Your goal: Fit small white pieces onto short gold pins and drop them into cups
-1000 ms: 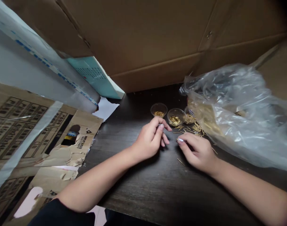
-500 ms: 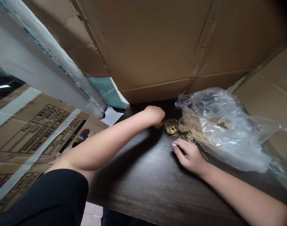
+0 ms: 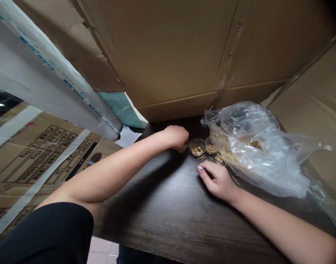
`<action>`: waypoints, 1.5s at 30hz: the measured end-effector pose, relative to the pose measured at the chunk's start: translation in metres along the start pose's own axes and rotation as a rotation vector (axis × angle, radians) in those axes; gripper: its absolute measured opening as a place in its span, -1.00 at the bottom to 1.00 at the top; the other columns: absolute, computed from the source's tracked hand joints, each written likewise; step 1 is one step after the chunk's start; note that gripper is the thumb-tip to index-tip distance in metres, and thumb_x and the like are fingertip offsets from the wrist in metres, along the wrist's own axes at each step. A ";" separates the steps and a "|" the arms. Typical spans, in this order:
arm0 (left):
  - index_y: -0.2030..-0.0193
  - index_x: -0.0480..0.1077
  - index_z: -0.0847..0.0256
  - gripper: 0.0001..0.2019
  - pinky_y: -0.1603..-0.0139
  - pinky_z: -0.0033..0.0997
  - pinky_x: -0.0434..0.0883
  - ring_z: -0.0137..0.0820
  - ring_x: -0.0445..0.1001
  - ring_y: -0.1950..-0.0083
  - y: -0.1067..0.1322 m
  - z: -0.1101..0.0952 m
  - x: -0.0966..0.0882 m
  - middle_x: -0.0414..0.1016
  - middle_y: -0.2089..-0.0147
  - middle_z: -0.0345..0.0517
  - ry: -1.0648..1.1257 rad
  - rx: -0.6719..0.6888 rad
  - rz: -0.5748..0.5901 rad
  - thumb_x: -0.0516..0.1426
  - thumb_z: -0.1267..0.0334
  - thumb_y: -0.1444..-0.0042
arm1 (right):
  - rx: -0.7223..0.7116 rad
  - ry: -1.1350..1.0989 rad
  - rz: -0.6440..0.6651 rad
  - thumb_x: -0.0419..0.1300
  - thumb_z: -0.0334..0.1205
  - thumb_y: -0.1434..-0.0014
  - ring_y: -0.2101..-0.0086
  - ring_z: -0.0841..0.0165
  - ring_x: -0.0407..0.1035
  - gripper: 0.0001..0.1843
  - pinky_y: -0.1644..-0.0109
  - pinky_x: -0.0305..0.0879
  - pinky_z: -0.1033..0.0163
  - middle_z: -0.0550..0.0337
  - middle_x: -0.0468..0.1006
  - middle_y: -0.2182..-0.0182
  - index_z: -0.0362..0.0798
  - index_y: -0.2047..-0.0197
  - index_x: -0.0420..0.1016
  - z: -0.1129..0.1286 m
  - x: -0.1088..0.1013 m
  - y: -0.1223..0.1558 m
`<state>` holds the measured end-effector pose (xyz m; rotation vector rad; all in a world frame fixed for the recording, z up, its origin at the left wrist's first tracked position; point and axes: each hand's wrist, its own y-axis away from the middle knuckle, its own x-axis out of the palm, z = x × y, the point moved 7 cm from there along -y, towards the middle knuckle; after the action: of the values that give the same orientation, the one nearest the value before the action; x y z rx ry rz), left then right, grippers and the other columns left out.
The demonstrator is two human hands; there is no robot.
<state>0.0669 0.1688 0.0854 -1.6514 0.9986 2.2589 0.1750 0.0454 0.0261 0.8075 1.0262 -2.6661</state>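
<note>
Table [image 3: 162,223] is carrying three clear cups in a row toward its far edge: left cup [image 3: 186,146], middle cup [image 3: 198,142] and right cup [image 3: 209,141]. Small gold pieces are lying in each. Left cup is standing nearest the far left corner, partly hidden under the left hand [image 3: 178,136]; middle and right cups are standing close together.

Hands are working well apart. Left hand is bending down over the left cup; its back is hiding its fingertips, so whether they are gripping anything cannot be told. Right hand [image 3: 216,180] is resting on the table, on the near-edge side of the middle cup. Its thumb and forefinger are meeting in a pinch on a tiny piece [image 3: 197,167], too small to identify.

Loose pins [image 3: 219,159], gold, are lying between the cups and the right hand, some beside the bag [image 3: 267,161]. One pin [image 3: 203,193] is lying apart, nearer the near edge.

Bag, clear plastic, is sprawling toward the far right corner, gold pieces showing inside it. Cardboard [image 3: 168,55] is standing along the far edge. Box [image 3: 27,154], printed and taped, is sitting past the left edge. Booklet [image 3: 120,107], teal, and white paper [image 3: 128,137] are occupying the far left corner.
</note>
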 end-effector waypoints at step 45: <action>0.10 0.59 0.33 -0.71 0.21 -0.45 0.41 -0.42 0.52 0.27 0.068 -0.054 0.104 0.63 0.26 -0.04 1.410 0.321 -0.503 0.08 0.21 -0.36 | -0.067 -0.049 -0.050 0.28 -0.45 -0.22 0.50 0.42 0.41 -0.74 0.43 0.35 0.29 0.17 0.57 0.45 -0.08 0.03 0.62 0.009 -0.013 0.001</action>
<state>0.0367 0.0589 0.0113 -2.7968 0.8276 0.3689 0.1822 0.0384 0.0378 0.7088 1.1319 -2.6624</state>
